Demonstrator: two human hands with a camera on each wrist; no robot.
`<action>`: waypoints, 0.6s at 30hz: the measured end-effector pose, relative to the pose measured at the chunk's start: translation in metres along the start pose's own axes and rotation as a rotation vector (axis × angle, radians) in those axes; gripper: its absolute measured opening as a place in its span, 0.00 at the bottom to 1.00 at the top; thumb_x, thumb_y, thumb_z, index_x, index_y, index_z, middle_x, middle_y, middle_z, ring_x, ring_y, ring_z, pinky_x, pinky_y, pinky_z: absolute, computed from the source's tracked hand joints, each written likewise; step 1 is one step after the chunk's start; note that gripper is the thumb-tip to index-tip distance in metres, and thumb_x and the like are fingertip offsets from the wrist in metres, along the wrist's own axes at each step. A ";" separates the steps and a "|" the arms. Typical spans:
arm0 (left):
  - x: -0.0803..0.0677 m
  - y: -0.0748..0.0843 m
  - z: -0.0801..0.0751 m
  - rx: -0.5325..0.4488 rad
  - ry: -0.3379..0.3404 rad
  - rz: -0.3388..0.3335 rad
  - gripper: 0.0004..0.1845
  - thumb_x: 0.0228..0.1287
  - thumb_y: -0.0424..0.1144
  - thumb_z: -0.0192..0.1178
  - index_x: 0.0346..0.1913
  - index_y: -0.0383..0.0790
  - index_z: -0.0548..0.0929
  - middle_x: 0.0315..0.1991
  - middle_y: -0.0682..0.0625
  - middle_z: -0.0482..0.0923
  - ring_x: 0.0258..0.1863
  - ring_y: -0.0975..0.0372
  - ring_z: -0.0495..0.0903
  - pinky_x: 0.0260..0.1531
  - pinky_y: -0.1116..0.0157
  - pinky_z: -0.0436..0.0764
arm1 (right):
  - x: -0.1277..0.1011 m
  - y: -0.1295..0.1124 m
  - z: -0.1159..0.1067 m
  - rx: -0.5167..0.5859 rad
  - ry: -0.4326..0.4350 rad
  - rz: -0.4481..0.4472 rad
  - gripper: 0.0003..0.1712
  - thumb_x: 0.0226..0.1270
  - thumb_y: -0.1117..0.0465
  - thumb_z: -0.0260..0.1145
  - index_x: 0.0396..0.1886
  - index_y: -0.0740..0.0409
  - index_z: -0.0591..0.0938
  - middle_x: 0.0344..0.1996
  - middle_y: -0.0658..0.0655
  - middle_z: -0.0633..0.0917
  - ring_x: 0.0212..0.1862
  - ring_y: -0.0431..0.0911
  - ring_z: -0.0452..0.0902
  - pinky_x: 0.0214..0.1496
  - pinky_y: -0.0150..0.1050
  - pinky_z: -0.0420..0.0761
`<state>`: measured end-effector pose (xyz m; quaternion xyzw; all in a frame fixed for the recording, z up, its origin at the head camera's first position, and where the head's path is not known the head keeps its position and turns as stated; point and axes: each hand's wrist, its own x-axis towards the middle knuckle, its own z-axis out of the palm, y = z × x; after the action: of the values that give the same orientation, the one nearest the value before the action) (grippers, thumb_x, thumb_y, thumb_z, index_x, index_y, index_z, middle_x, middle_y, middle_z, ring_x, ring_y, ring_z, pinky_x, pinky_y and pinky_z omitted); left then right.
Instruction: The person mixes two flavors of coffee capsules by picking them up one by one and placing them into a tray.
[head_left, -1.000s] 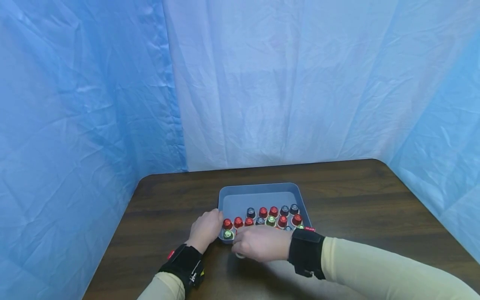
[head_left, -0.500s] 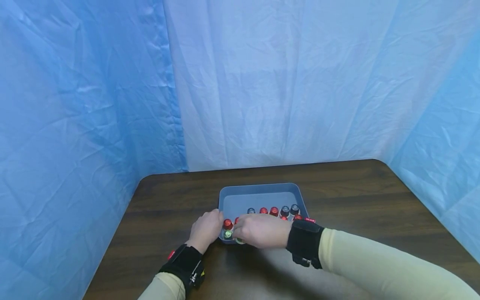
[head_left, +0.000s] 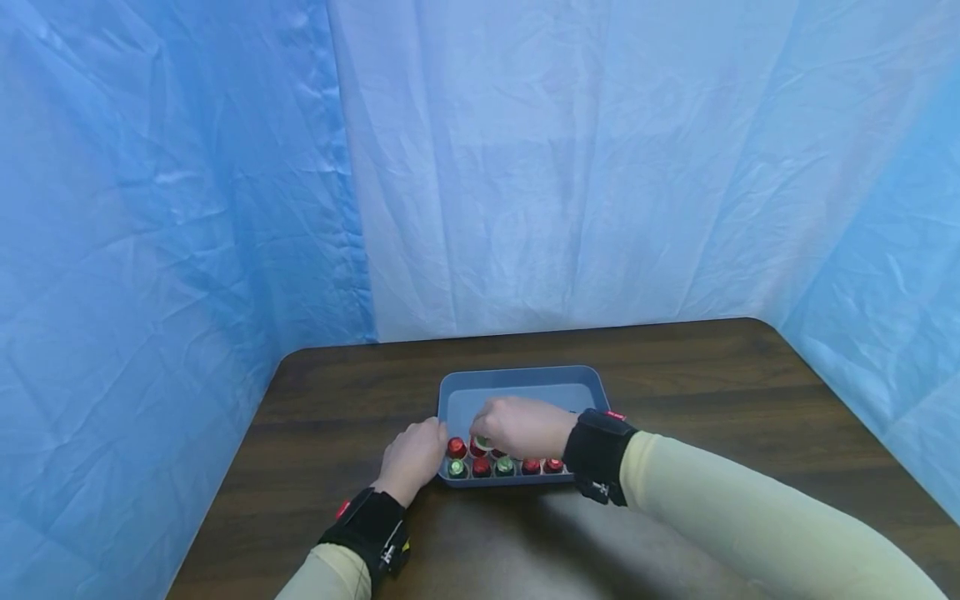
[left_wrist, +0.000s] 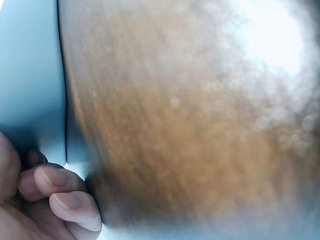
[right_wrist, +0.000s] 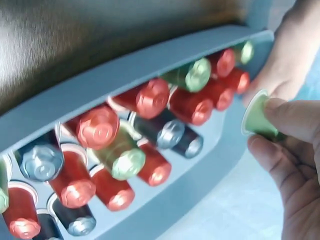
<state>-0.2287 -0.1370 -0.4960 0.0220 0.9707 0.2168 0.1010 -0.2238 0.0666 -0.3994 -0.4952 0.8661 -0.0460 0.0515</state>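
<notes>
My right hand (head_left: 522,427) pinches a green coffee capsule (right_wrist: 256,116) between thumb and fingertips, above the left part of a blue-grey tray (head_left: 517,481). Rows of red, green and dark blue capsules stand in the tray's near half, such as a red capsule (head_left: 481,467) and a green capsule (head_left: 505,466) in the front row. At the tray's left side my left hand (head_left: 412,458) holds the edge. In the left wrist view its curled fingers (left_wrist: 75,207) lie against the tray wall. The right hand hides some capsules in the head view.
The tray stands on a dark wooden table (head_left: 345,392). Pale blue cloth (head_left: 562,167) hangs behind the table and on both sides. Black bands circle both wrists, one a right wristband (head_left: 597,456).
My right hand has moved from the tray's front edge up and away over the tray, carrying the green capsule. The front-row capsules are now uncovered. The left hand has stayed put.
</notes>
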 end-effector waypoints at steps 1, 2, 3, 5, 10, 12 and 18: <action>0.000 0.000 0.000 -0.004 -0.001 -0.002 0.14 0.79 0.47 0.52 0.39 0.40 0.79 0.25 0.50 0.74 0.24 0.60 0.76 0.26 0.61 0.78 | 0.001 0.002 0.000 0.002 -0.010 0.012 0.18 0.62 0.63 0.77 0.52 0.55 0.89 0.45 0.50 0.91 0.49 0.40 0.86 0.54 0.31 0.82; 0.000 0.000 0.000 -0.008 -0.002 -0.002 0.14 0.80 0.47 0.52 0.39 0.40 0.79 0.25 0.50 0.74 0.23 0.60 0.76 0.26 0.62 0.77 | 0.003 0.004 0.000 0.002 -0.022 0.031 0.18 0.62 0.63 0.76 0.53 0.55 0.89 0.45 0.50 0.91 0.50 0.40 0.86 0.54 0.32 0.82; 0.000 0.000 0.000 -0.011 -0.003 0.000 0.15 0.80 0.47 0.52 0.39 0.40 0.79 0.24 0.50 0.74 0.23 0.60 0.76 0.25 0.62 0.77 | 0.004 0.007 0.000 0.000 -0.032 0.049 0.18 0.63 0.63 0.76 0.54 0.54 0.89 0.46 0.50 0.90 0.50 0.40 0.86 0.53 0.32 0.82; 0.000 0.000 0.000 -0.020 -0.005 -0.002 0.15 0.80 0.47 0.51 0.38 0.40 0.79 0.24 0.49 0.73 0.23 0.60 0.75 0.24 0.62 0.75 | 0.006 0.012 0.001 0.010 -0.050 0.087 0.20 0.63 0.63 0.76 0.55 0.53 0.88 0.47 0.50 0.90 0.51 0.40 0.86 0.53 0.33 0.82; 0.000 0.000 0.000 -0.030 -0.011 -0.008 0.16 0.80 0.48 0.50 0.38 0.40 0.79 0.24 0.49 0.73 0.22 0.59 0.75 0.24 0.62 0.74 | 0.010 0.020 0.004 -0.001 -0.042 0.111 0.18 0.64 0.64 0.75 0.54 0.54 0.88 0.46 0.51 0.91 0.51 0.42 0.86 0.54 0.35 0.83; 0.000 0.000 0.000 -0.028 -0.014 -0.010 0.16 0.80 0.48 0.50 0.38 0.40 0.79 0.24 0.49 0.73 0.22 0.59 0.75 0.24 0.62 0.74 | 0.012 0.022 0.005 -0.017 -0.038 0.105 0.16 0.65 0.64 0.74 0.53 0.55 0.89 0.45 0.51 0.91 0.50 0.43 0.86 0.53 0.35 0.83; 0.000 0.002 -0.001 -0.038 -0.016 -0.021 0.16 0.80 0.48 0.50 0.37 0.40 0.78 0.24 0.48 0.73 0.22 0.59 0.75 0.23 0.62 0.74 | 0.019 0.022 0.005 -0.012 -0.043 0.135 0.16 0.65 0.65 0.74 0.53 0.55 0.89 0.44 0.52 0.91 0.48 0.43 0.87 0.53 0.36 0.83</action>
<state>-0.2284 -0.1361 -0.4943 0.0116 0.9657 0.2341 0.1116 -0.2511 0.0615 -0.4082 -0.4366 0.8965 -0.0268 0.0700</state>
